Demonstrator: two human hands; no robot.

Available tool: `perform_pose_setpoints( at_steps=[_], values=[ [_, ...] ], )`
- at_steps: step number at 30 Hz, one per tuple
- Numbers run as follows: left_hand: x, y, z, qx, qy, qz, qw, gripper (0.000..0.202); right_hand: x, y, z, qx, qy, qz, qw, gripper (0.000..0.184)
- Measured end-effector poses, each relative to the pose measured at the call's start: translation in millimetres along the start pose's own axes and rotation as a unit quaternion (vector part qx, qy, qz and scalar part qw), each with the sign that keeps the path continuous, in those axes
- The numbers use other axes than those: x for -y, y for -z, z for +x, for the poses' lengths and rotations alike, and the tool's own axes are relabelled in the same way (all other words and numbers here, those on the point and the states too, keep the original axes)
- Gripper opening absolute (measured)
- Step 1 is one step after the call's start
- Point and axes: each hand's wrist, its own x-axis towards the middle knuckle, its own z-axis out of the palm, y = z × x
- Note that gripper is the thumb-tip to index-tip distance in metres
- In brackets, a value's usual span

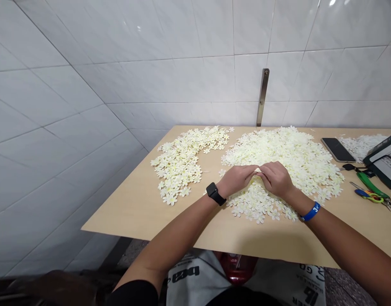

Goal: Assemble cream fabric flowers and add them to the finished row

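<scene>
My left hand (237,178) and my right hand (275,178) meet fingertip to fingertip over the near side of a big heap of pale cream fabric flower petals (287,153). Both hands pinch a small cream flower piece (257,171) between them, fingers closed. A black smartwatch sits on my left wrist and a blue band on my right. To the left lies a second, thinner spread of cream flowers with yellow centres (185,161).
A light wooden table (138,204) stands in a white-tiled corner. At the right lie a black phone (337,149), a smaller white pile (361,145), a dark folder (385,159), a green lanyard and scissors (372,196). A metal bracket (262,97) is on the wall.
</scene>
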Motion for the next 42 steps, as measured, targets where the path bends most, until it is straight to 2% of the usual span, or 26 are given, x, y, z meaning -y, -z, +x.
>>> perform_pose_setpoints(
  at_steps=[3,6,10,12,14,16,18,21,23,26,28,30,34,37,39,42],
  values=[
    [4.2,0.5,0.0,-0.019,-0.020,0.009,1.000,0.050,-1.9,-1.8,-2.1,0.007,-0.009,0.030,0.999,0.016],
    [4.1,-1.9,0.9,-0.012,-0.027,-0.020,0.999,0.063,0.3,-3.2,-3.6,0.004,-0.014,0.060,0.998,0.019],
    [-2.2,-2.1,2.6,0.009,0.020,-0.105,0.994,0.069,16.0,-4.1,-2.8,-0.016,-0.030,0.111,0.993,0.022],
    [-6.8,0.5,3.1,0.024,0.038,-0.118,0.992,0.072,25.0,-3.7,-1.0,-0.035,-0.060,0.142,0.987,0.023],
    [-11.4,3.9,3.5,0.029,0.046,-0.127,0.990,0.072,30.6,-2.8,1.6,-0.052,-0.110,0.159,0.980,0.025],
    [-15.1,6.6,3.8,0.036,0.054,-0.152,0.986,0.069,31.8,-2.0,4.2,-0.033,-0.142,0.166,0.975,0.028],
    [-17.7,7.8,4.2,0.045,0.063,-0.182,0.980,0.061,29.5,-1.6,5.6,-0.023,-0.177,0.175,0.968,0.030],
    [-19.8,6.0,4.7,0.053,0.061,-0.236,0.969,0.045,23.0,-0.9,4.8,-0.041,-0.200,0.148,0.968,0.029],
    [-20.2,3.4,5.0,0.036,0.072,-0.267,0.960,0.036,18.0,0.4,3.0,-0.046,-0.185,0.126,0.974,0.028],
    [-18.9,0.0,4.7,0.001,0.120,-0.295,0.948,0.031,10.4,2.0,0.1,-0.017,-0.136,0.125,0.983,0.023],
    [-17.0,-0.8,3.9,-0.009,0.145,-0.314,0.938,0.032,6.6,1.8,-1.6,0.007,-0.105,0.128,0.986,0.023],
    [-15.6,-0.5,3.1,-0.009,0.140,-0.310,0.940,0.039,6.0,0.9,-2.6,0.012,-0.100,0.134,0.986,0.028],
    [-18.8,-0.2,3.0,-0.022,0.074,-0.240,0.968,0.052,18.2,1.3,1.0,-0.006,-0.188,0.189,0.964,0.038],
    [-27.1,-3.3,4.7,-0.095,0.102,-0.228,0.964,0.053,32.3,4.8,8.6,-0.019,-0.273,0.200,0.941,0.047],
    [-32.8,-6.4,6.2,-0.137,0.130,-0.237,0.953,0.054,38.2,6.6,13.7,-0.020,-0.296,0.196,0.935,0.050],
    [-37.4,-10.8,8.4,-0.137,0.128,-0.250,0.950,0.053,40.1,5.2,18.2,-0.031,-0.340,0.206,0.917,0.053]
  ],
)
